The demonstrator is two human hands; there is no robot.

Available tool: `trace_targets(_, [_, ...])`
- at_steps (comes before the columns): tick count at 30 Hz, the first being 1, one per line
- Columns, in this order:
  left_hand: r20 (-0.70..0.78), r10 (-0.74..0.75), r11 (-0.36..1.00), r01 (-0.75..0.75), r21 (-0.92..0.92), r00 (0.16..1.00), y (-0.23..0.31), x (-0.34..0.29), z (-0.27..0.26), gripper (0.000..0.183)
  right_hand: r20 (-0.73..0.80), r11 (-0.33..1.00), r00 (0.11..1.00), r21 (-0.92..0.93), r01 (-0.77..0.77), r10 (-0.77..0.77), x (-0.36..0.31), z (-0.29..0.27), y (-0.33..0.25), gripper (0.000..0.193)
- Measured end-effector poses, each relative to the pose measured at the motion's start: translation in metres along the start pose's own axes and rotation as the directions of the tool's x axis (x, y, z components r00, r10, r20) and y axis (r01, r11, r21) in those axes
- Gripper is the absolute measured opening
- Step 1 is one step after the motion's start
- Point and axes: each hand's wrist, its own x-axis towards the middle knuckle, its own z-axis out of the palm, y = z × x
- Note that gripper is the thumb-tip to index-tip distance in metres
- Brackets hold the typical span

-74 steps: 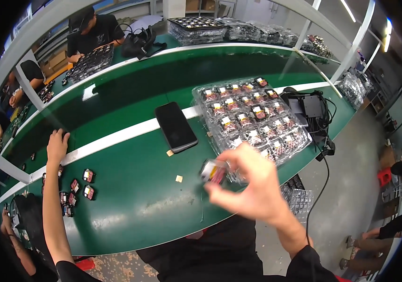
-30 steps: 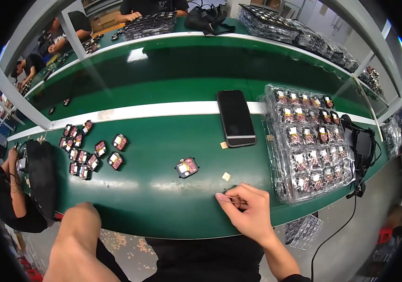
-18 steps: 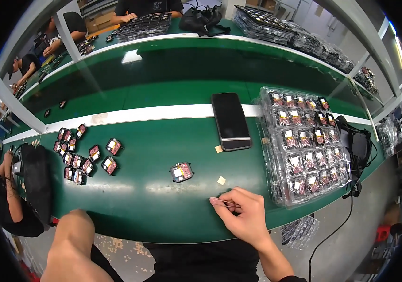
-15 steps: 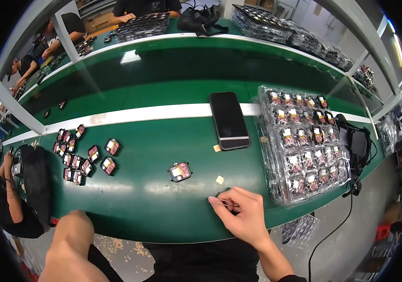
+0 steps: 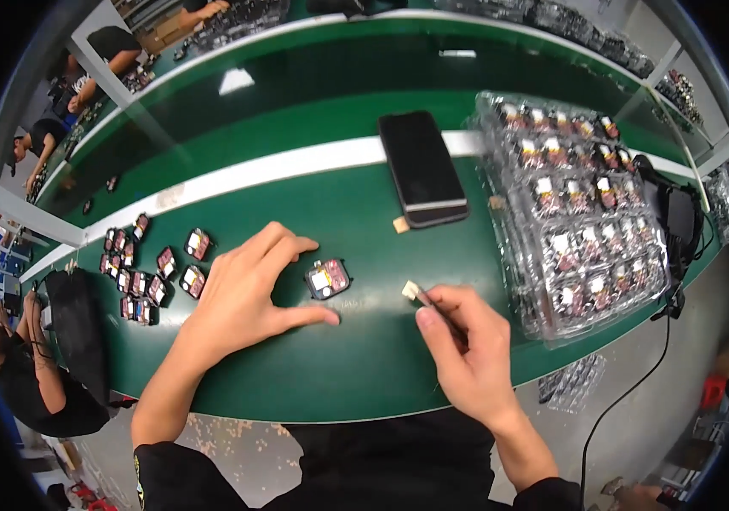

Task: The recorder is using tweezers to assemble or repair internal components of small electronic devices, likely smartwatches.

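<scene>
A small dark square part (image 5: 328, 278) with red and white details lies on the green table (image 5: 322, 375). My left hand (image 5: 245, 294) rests open on the table just left of it, thumb stretched out below the part. My right hand (image 5: 462, 345) is closed on a thin tweezer-like tool (image 5: 427, 300). The tool's tip touches a small pale square piece (image 5: 410, 290) on the table, right of the dark part.
A black phone (image 5: 421, 168) lies face up near the white stripe, with another pale piece (image 5: 399, 225) beside it. A clear tray (image 5: 577, 213) of several parts stands at right. Several similar parts (image 5: 147, 268) are grouped at left. Other people work at the far left.
My left hand has come up onto the table beside the dark part. My right hand with the tool has moved to the pale piece. The view has drawn closer.
</scene>
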Motion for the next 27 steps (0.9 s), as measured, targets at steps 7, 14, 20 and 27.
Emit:
trace_targets(7, [0.006,0.024,0.97,-0.022,-0.242,1.0,-0.007,0.0,0.015,0.053,0.014,0.99,0.999,-0.134,0.051,-0.05,0.004,-0.002,0.001,0.019])
trace_targets(14, [0.132,0.165,0.939,-0.115,-0.323,0.977,0.005,-0.01,0.019,0.058,0.121,0.999,0.992,-0.043,-0.032,0.037,0.011,-0.016,0.0,0.015])
trace_targets(20, [0.133,0.165,0.943,-0.117,-0.313,0.977,-0.001,-0.009,0.02,0.059,0.2,0.978,0.978,-0.183,0.096,-0.058,0.021,0.0,0.002,0.014])
trace_targets(27, [0.106,0.191,0.932,-0.146,-0.332,0.976,-0.007,-0.007,0.028,0.061,0.2,0.944,0.972,-0.277,0.179,-0.126,0.021,0.009,0.004,0.018])
